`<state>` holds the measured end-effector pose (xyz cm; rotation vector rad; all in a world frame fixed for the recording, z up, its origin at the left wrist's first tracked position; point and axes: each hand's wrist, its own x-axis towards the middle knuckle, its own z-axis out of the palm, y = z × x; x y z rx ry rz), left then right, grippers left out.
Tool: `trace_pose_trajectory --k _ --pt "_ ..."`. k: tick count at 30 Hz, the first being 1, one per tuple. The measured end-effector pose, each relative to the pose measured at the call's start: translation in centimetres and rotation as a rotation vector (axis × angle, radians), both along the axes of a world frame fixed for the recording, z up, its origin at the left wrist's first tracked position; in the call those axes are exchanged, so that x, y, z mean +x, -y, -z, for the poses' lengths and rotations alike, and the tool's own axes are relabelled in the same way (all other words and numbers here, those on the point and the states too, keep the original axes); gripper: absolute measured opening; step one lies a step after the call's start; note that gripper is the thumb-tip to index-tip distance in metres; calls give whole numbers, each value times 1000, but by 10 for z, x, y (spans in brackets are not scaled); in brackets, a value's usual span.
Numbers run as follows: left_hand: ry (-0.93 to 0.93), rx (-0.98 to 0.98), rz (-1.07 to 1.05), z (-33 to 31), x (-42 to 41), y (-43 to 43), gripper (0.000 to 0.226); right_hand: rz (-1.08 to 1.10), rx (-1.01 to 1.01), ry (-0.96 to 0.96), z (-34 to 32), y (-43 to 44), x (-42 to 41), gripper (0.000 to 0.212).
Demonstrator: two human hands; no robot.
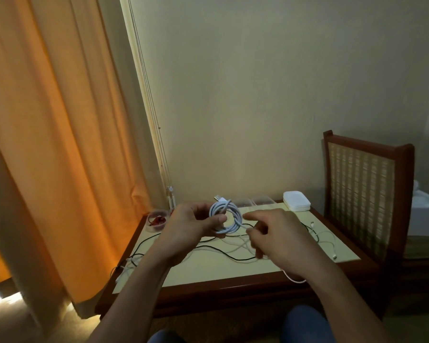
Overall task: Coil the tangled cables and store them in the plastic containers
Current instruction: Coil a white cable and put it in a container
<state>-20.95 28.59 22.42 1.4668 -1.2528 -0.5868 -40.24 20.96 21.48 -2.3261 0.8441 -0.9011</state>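
1. White cable (294, 279): its loose tail sags over the near edge of the table (208, 268), just below the right wrist.
2. Right hand (275, 233) hovers above the tabletop, just right of the coil. Its fingers are curled, but blur hides whether they pinch the strand; I cannot tell.
3. Left hand (191, 222), slightly farther and to the left, grips the coil (229, 219). The ring faces the person, with its plug end at the far top.
4. The slack lies nearer and to the right, so the right hand is probably the one to feed the next wrap.
5. A black cable (223, 252) and other white strands sprawl beneath both hands.
6. Farthest, a round container (156, 220) holds a red cable at the left corner. Clear containers (260, 201) and white lids (296, 201) line the far edge.
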Motion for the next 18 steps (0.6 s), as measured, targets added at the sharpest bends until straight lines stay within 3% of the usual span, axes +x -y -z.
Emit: trace_pose_trajectory --k 3,7,8,12,16,18 --pt "-119 -49 -24 -3 1 3 15 16 -222 71 -3 14 0 21" --pt "-201 -105 -84 -8 -8 8 12 141 -451 175 2 30 7 24" --pt "-176 -125 -134 -8 -9 9 13 179 -481 193 4 31 8 26" --pt "65 -141 -277 -5 -11 9 53 259 -524 249 15 31 13 22" --pt "278 -79 -255 -7 -16 3 32 239 -531 305 19 29 14 18" --pt "382 -47 -276 -8 -14 1 34 177 -535 281 19 30 14 16"
